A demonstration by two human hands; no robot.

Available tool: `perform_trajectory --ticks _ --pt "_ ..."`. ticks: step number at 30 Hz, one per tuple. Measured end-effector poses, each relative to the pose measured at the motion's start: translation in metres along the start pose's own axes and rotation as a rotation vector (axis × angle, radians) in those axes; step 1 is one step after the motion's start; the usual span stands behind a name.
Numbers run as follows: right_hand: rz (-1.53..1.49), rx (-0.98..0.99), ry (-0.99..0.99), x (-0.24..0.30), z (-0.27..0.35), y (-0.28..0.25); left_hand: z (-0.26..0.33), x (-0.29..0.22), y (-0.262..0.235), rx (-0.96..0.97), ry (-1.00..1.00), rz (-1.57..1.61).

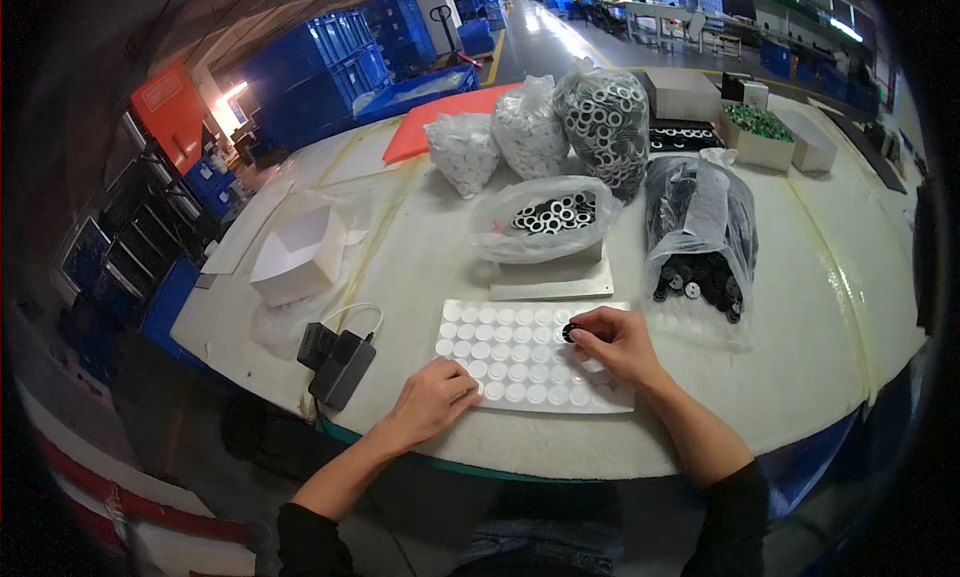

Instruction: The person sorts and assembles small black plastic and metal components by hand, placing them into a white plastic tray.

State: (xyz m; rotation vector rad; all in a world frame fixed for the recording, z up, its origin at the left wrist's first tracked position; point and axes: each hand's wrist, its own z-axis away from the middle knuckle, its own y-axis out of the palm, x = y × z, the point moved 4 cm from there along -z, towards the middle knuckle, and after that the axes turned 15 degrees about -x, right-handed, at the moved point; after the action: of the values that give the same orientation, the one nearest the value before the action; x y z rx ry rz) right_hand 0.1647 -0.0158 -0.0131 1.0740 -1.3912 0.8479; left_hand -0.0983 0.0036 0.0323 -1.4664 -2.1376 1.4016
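Note:
A white tray (612, 405) lies on the table before me, with rows of round white caps (515, 372) on it. Between thumb and fingertips, my right hand (620, 349) pinches a small black disc (571, 333) above the tray's right side. My left hand (432, 402) rests at the tray's lower left edge, its fingers curled together over the end caps; whatever may be under the fingertips is hidden. Behind the tray, an open plastic bag (490, 239) holds black-and-white rings (558, 215). To the right, another open bag (700, 239) spills black round parts (697, 279).
Full plastic bags (530, 132) stand at the back, with a carton of green parts (757, 125) to their right. An open white box (300, 257) sits on the left. A black device (343, 369) with a cable lies near the front left edge.

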Motion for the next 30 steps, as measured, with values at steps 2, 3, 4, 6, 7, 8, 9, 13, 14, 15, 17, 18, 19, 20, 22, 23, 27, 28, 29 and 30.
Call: perform_trajectory --ticks 2,3,4,6,7,8,9,13,14,15,17,18,19,20,22,23,27,28,29,30 --pt "-0.004 0.006 0.008 -0.001 0.000 -0.002 -0.003 0.004 0.001 0.026 -0.035 0.034" --pt "-0.005 0.017 0.011 -0.001 0.000 -0.002 -0.004 0.006 0.002 0.044 -0.071 0.065" --pt "-0.008 0.016 0.012 -0.001 0.000 -0.002 -0.006 0.005 0.002 0.047 -0.070 0.064" --pt "-0.015 0.014 0.022 0.000 -0.001 -0.002 -0.007 0.004 0.004 0.088 -0.089 0.018" --pt "-0.016 0.011 0.023 -0.001 -0.002 -0.003 -0.008 0.003 0.006 0.090 -0.087 0.018" --pt "-0.026 0.007 0.032 -0.003 -0.003 -0.005 -0.008 0.002 0.009 0.096 -0.061 -0.029" --pt "-0.034 0.006 0.034 -0.002 -0.002 -0.004 -0.007 -0.001 0.009 0.095 -0.033 -0.079" --pt "-0.068 -0.021 0.052 0.005 -0.003 -0.006 -0.001 -0.015 0.013 0.098 0.065 -0.252" --pt "-0.082 -0.028 0.055 0.005 -0.004 -0.007 0.002 -0.020 0.016 0.120 0.157 -0.397" --pt "-0.097 -0.036 0.059 0.003 -0.005 -0.008 0.004 -0.024 0.020 0.143 0.249 -0.541" --pt "-0.122 -0.051 0.072 0.005 -0.005 -0.007 0.003 -0.026 0.023 0.096 0.237 -0.558" --pt "-0.148 -0.063 0.089 0.005 -0.004 -0.006 0.003 -0.026 0.022 0.052 0.222 -0.575" --pt "-0.150 -0.060 0.088 0.005 -0.004 -0.006 0.002 -0.023 0.021 0.051 0.221 -0.580" --pt "-0.142 -0.037 0.080 0.004 -0.005 -0.006 -0.001 -0.012 0.016 0.001 0.086 -0.414" --pt "-0.135 -0.014 0.073 0.000 -0.005 -0.006 -0.005 -0.001 0.007 -0.047 -0.049 -0.248" --pt "-0.115 -0.015 0.059 -0.001 -0.005 -0.007 -0.005 0.009 0.004 -0.021 -0.274 -0.147" --pt "-0.023 -0.023 -0.012 0.001 -0.005 -0.006 0.003 0.035 -0.010 -0.011 -0.737 0.138" --pt "-0.021 -0.023 -0.012 0.001 -0.005 -0.007 0.007 0.039 -0.011 -0.021 -0.964 0.319" --pt "0.023 -0.043 -0.095 0.003 -0.005 -0.009 0.009 0.048 -0.013 -0.010 -0.969 0.365" --pt "0.065 -0.059 -0.178 0.005 -0.005 -0.008 0.011 0.049 -0.013 -0.012 -0.969 0.365"
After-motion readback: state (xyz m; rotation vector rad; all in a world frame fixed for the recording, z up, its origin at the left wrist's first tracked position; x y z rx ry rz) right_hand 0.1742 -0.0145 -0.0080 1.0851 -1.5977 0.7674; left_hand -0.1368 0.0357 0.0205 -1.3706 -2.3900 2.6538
